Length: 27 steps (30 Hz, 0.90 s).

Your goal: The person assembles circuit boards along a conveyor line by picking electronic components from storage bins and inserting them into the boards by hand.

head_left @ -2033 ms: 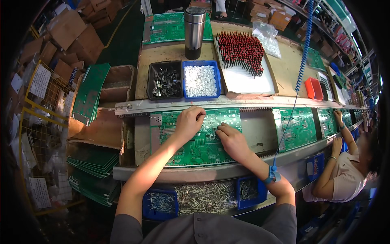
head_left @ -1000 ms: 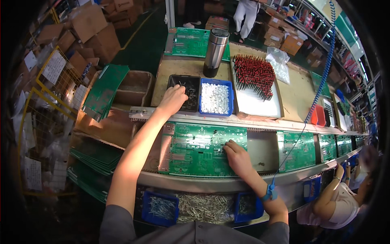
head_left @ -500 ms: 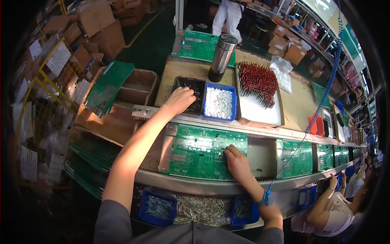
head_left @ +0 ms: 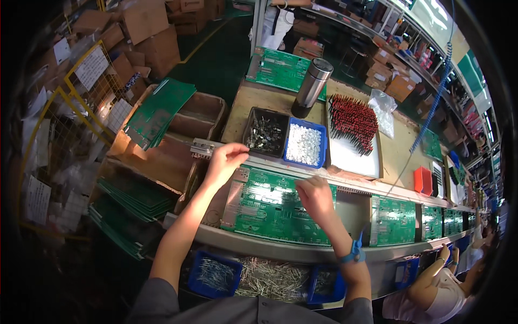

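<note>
My left hand (head_left: 224, 159) hovers over the metal rail just in front of a black bin (head_left: 265, 132) of small metal parts. Its fingers are bunched, and I cannot see whether they hold anything. My right hand (head_left: 314, 197) rests with curled fingers on the upper edge of a large green circuit board (head_left: 264, 208) lying in the conveyor track. A blue wrist strap (head_left: 353, 252) sits on my right wrist. Beside the black bin stands a blue bin (head_left: 305, 143) of white parts.
A white tray (head_left: 353, 156) with rows of red components and a steel flask (head_left: 313, 86) stand behind the bins. More green boards (head_left: 393, 221) follow along the track to the right, where another person (head_left: 437, 291) works. Stacked boards (head_left: 156, 110) and cardboard boxes lie left; blue bins (head_left: 216, 275) sit below.
My left hand has drawn back from the black bin to the rail. My right hand has slid up the board toward its top edge. The view has shifted slightly.
</note>
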Motion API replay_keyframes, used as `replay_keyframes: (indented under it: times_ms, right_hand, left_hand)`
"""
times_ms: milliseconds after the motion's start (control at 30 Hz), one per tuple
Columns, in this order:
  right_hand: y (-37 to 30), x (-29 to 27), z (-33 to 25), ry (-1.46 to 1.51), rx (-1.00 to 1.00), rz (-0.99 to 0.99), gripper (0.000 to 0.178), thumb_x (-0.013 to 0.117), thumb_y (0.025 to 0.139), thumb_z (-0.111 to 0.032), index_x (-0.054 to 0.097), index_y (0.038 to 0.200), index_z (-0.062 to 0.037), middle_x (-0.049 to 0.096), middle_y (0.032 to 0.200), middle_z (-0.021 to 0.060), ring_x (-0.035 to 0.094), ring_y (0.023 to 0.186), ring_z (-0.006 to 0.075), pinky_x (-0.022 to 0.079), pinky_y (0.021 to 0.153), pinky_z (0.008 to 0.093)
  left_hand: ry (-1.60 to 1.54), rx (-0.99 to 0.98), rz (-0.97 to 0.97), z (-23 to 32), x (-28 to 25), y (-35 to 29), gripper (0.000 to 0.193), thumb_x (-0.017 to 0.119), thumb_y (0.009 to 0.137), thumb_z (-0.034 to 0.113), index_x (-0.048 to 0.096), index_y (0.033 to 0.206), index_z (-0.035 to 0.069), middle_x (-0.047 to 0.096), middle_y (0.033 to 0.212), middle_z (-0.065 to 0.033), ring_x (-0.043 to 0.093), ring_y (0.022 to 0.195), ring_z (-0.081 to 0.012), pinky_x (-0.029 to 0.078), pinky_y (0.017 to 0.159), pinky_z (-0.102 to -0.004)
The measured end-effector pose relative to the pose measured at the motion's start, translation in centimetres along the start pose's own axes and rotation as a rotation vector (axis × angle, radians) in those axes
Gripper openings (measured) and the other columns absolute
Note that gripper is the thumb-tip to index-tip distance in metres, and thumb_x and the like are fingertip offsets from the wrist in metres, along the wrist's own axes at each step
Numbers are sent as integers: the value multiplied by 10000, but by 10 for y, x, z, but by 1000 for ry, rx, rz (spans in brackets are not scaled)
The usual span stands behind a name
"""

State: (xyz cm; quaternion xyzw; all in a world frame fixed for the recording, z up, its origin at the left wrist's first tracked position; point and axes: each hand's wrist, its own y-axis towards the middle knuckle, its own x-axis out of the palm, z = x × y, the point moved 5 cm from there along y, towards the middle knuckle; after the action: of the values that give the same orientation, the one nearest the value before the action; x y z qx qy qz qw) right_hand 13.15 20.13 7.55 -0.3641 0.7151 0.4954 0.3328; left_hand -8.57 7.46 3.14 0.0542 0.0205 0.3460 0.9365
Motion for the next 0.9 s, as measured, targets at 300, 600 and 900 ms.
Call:
replay_keyframes:
  times_ms: [300,600,900]
  right_hand:
    - [123,80,-5,-556,-35,-160,76,607,696,-136,681,711,-135,633,670,50,554,822,217,352,757,412]
    - [139,108,-4,-677,165,-257,124,585,742,-138,685,668,-146,649,683,54,562,854,211,319,796,426]
    - [128,85,-7,-557,97,-120,58,610,721,-131,666,736,-140,634,780,41,570,803,215,357,727,399]
  left_hand:
    - [12,-29,81,-27,-9,-73,93,625,796,-40,593,866,11,588,784,10,556,737,-40,449,652,-184]
    - [43,-99,-40,-25,-6,-83,158,651,780,-3,648,936,-26,650,829,-64,613,708,-101,490,616,-225]
    - [246,8,-160,-3,-4,-82,90,637,759,-34,642,847,-49,641,745,-81,619,647,-122,487,597,-236]
